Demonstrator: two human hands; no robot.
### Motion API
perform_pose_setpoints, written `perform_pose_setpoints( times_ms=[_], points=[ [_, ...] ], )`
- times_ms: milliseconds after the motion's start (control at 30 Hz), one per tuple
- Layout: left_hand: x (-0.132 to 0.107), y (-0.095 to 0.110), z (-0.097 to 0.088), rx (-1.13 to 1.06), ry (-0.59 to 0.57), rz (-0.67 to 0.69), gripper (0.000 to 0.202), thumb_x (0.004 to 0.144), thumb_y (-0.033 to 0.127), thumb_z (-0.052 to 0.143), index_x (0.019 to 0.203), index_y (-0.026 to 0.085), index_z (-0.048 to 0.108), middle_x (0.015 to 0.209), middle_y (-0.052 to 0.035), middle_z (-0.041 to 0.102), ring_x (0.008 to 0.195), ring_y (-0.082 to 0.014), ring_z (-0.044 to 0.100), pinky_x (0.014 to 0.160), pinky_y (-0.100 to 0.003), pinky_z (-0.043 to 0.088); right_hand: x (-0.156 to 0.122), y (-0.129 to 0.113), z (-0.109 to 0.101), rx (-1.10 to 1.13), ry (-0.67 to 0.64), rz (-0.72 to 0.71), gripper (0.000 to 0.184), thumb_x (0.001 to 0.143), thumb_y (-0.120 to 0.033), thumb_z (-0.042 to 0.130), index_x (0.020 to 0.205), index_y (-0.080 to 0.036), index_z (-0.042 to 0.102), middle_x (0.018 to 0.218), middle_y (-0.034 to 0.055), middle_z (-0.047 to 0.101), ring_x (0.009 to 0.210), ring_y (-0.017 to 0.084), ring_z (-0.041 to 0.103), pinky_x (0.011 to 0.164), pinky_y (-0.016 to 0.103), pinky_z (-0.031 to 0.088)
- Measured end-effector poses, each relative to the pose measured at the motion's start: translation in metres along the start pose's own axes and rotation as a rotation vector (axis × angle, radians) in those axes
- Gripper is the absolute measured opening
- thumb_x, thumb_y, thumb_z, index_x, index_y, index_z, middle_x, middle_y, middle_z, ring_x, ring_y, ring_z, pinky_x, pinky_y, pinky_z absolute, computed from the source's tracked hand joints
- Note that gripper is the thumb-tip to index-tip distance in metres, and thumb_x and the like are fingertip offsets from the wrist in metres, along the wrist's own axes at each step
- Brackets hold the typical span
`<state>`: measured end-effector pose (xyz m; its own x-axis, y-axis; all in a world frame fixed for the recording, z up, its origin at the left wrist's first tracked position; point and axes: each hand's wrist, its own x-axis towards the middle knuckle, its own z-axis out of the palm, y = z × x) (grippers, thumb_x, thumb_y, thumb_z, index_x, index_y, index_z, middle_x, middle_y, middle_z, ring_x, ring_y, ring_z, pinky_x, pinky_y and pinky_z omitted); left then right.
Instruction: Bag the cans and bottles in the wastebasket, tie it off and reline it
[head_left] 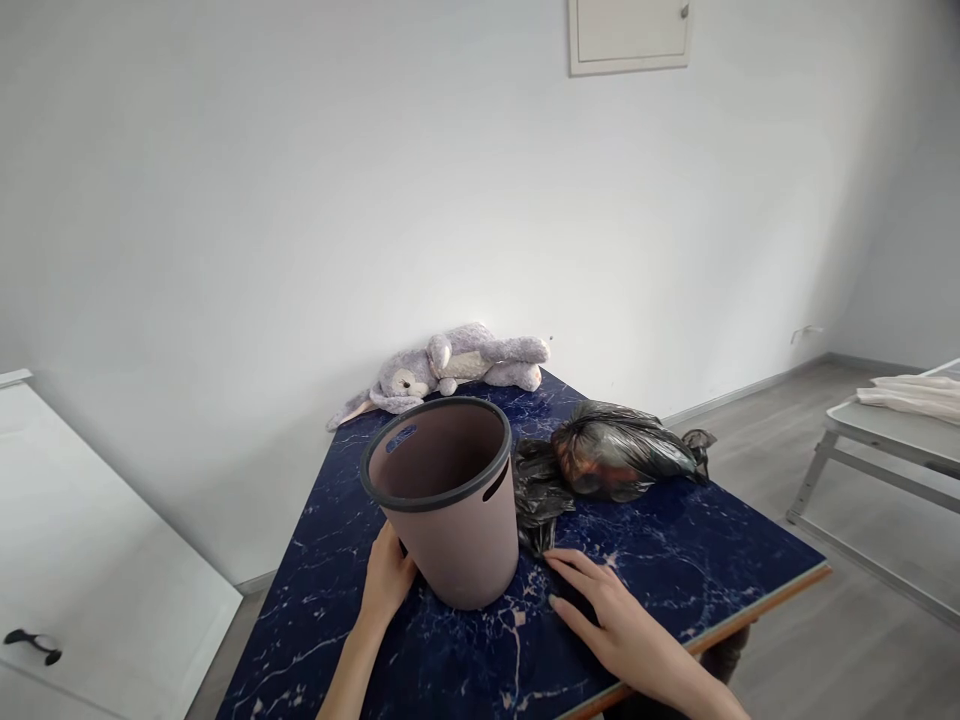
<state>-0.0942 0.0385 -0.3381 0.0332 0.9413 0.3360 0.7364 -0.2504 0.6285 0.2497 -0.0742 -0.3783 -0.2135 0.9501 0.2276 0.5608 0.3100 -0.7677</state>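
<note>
A mauve-brown trash bin (469, 555) with a dark grey rim stands upright on the dark blue marbled table (645, 590). My left hand (388, 575) is against the bin's lower left side, its fingers mostly hidden behind the bin. To the right of the bin, my right hand (600, 610) is low over the tabletop with its fingers apart. Its fingertips are at the near end of a crumpled black plastic bag (541, 495). Just beyond lies a filled, knotted black garbage bag (626, 450), with orange-red contents showing through.
A grey plush rabbit (457, 365) lies on its side at the table's far end, by the white wall (300, 180). On the left is a white cabinet (82, 540) with a black handle. A folding table (892, 425) holding white cloth stands at the right.
</note>
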Motion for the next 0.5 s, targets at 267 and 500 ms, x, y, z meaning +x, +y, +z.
perform_pose_setpoints(
  times_ms=[267, 500],
  points=[
    [-0.001, 0.017, -0.008, -0.084, 0.147, -0.164, 0.044, 0.088, 0.052, 0.059, 0.118, 0.021, 0.067, 0.121, -0.0165, 0.073, 0.119, -0.0421, 0.067, 0.093, -0.053, 0.059, -0.022, -0.051, -0.056, 1.070, -0.063, 0.215, 0.055, 0.097, -0.065, 0.065, 0.141, -0.032, 0.071, 0.163, 0.0063, 0.051, 0.150, 0.036, 0.047, 0.117, 0.050, 0.049],
    [-0.064, 0.099, -0.033, 0.097, 0.767, 0.071, 0.023, 0.097, 0.047, 0.057, 0.090, 0.026, 0.056, 0.090, -0.0068, 0.056, 0.091, -0.0300, 0.066, 0.084, -0.050, 0.060, -0.035, -0.059, -0.069, 1.323, 0.119, 0.138, 0.052, 0.096, -0.064, 0.061, 0.138, -0.037, 0.072, 0.158, 0.0055, 0.057, 0.146, 0.039, 0.050, 0.111, 0.057, 0.051]
  ],
)
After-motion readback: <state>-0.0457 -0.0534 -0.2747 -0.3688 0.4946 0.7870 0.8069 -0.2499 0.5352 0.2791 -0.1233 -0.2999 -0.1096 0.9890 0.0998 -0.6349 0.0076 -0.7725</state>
